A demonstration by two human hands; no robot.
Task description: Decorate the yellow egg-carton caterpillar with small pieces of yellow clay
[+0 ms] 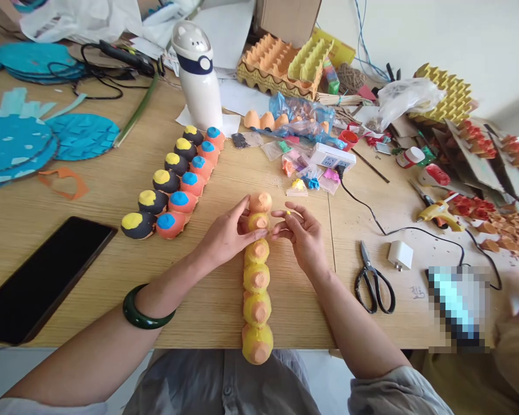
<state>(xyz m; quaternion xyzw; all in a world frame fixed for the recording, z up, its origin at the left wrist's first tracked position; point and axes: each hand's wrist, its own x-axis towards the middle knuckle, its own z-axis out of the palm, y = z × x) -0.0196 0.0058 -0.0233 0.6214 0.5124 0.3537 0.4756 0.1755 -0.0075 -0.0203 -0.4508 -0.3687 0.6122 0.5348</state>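
My strip [256, 278] lies on the table [303, 311], its near end overhanging: 4 cups yellow with bare tips, the 5th partly hidden. My left fingers [255, 236] clasp it; my right [300, 210] pinch a yellow bit [288, 212]. The 6th looks uncoated. Farther left, 12 capped cups [173, 183] seem done.

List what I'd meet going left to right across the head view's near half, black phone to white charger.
Black phone, dark green bangle, left hand, yellow-and-orange egg-carton strip, right hand, scissors, white charger.
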